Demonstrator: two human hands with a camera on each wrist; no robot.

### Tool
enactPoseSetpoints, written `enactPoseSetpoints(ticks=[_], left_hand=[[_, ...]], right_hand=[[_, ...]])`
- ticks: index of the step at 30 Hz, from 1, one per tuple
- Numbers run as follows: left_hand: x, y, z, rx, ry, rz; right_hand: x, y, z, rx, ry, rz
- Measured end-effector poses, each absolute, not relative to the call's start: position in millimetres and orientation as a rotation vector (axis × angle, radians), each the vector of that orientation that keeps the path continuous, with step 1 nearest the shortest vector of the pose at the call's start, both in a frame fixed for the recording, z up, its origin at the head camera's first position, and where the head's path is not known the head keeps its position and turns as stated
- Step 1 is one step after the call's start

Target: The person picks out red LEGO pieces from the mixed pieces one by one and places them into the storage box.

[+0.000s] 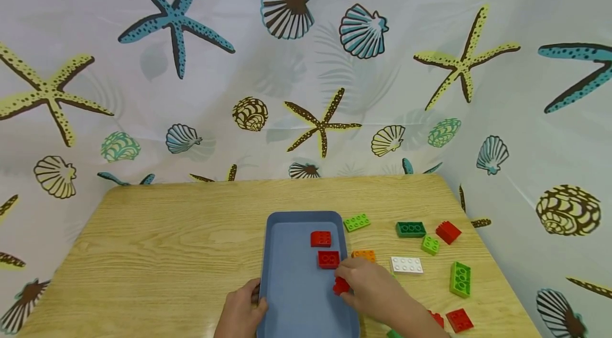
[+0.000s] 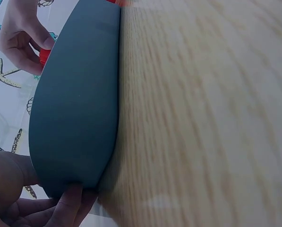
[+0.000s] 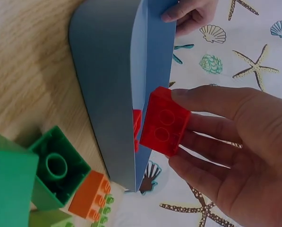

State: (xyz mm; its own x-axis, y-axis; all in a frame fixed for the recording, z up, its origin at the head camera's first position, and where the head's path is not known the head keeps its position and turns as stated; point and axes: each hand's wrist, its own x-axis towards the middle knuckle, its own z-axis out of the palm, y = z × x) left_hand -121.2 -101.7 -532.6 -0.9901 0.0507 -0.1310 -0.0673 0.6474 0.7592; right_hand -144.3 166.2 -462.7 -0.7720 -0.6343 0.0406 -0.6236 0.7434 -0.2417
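Observation:
A blue-grey tray (image 1: 301, 295) lies on the wooden table, with two red toy bricks (image 1: 321, 238) inside near its right wall. My left hand (image 1: 241, 310) grips the tray's left rim, thumb over the edge and fingers outside; in the left wrist view those fingers (image 2: 67, 205) press the outer wall. Over the tray's right side, my right hand (image 1: 375, 290) pinches another red brick (image 3: 165, 122) between thumb and fingers. The right wrist view shows this brick's hollow underside, tilted, above the rim. The fingers partly cover it in the head view.
Loose bricks lie right of the tray: orange (image 1: 364, 255), white (image 1: 407, 265), dark green (image 1: 410, 229), light green (image 1: 357, 222) and several others, some red (image 1: 460, 320). My right forearm hides part of that area. A patterned cloth (image 1: 306, 61) hangs behind the table (image 1: 167, 253).

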Motion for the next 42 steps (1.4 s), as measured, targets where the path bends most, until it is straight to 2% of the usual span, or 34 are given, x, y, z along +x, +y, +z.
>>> enactPoseSetpoints(ticks=[24,42], left_hand=[[-121,-101,-536,-0.038,2.714,1.275],[-123,-100,-536,-0.051,2.719,1.274]], right_hand=[[-146,147,-494,-1.143,2.860,-0.176],[-151,146,-503,-1.122,2.905,-0.133]])
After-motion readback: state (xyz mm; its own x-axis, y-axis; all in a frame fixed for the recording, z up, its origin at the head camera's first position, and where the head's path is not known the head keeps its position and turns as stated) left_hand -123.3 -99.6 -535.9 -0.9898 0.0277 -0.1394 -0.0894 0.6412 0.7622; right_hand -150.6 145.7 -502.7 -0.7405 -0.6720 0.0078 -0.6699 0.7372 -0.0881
